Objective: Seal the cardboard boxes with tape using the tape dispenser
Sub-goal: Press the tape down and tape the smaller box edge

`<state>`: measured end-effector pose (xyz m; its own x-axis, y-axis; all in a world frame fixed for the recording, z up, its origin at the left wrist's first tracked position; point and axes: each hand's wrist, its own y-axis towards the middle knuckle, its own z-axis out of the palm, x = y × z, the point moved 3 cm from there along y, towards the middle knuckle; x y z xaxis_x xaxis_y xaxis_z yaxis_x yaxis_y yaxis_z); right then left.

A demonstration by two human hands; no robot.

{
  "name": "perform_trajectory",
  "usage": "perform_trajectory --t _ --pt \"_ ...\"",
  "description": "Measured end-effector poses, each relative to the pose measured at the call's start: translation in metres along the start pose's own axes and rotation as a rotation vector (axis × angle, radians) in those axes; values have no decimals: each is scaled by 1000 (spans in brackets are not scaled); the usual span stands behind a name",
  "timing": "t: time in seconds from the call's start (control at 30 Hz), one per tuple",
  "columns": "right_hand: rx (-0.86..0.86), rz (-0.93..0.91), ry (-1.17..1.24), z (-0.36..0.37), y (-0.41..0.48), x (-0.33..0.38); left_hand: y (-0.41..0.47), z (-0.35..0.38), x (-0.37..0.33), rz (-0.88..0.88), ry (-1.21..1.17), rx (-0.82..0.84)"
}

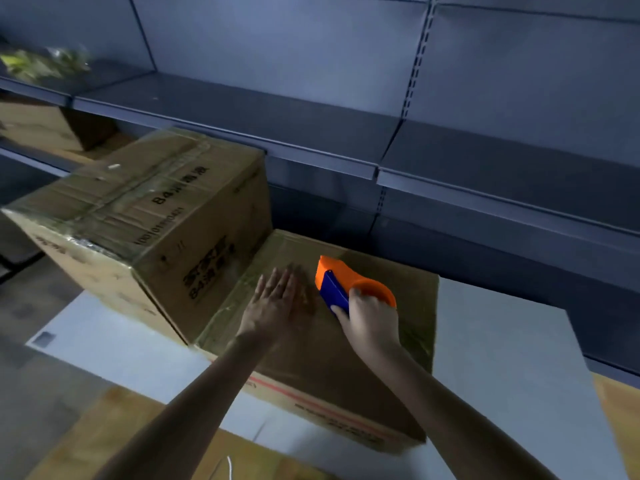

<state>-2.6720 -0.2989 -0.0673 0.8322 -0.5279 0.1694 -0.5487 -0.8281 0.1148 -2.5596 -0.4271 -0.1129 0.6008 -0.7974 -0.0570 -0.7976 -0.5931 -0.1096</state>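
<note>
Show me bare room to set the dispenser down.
White tabletop right of the low box; another patch in front of the tall box. Crowded: the low box's top, under the flat left hand and the right hand gripping the tape dispenser.

dim bluish light; wide-angle bending at edges; motion blur, perhaps worst far left.
</note>
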Motion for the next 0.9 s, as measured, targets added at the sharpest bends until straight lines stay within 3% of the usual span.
perform_trajectory --t 0.1,0.2,0.27,0.33,0.4,0.5,0.9 --pt "-4 14 -108 12 4 18 -6 7 10 -15 -1 -65" --pt "-142 48 -247 6 -2 24 -8 12 16 1 -28 -85" --pt "-283 -27 -206 5 -12 32 -4 12 20 32 -32 -104" --pt "-320 -207 -112 13 -24 45 1 10 23 65 -24 -107" --pt "-165 -331 61 25 -32 59 8 10 24 93 -18 -33" --pt "207 -275 236 47 -37 62 14 14 23 104 53 84" --pt "245 -394 -34 58 -49 45 0 10 12 36 17 37"
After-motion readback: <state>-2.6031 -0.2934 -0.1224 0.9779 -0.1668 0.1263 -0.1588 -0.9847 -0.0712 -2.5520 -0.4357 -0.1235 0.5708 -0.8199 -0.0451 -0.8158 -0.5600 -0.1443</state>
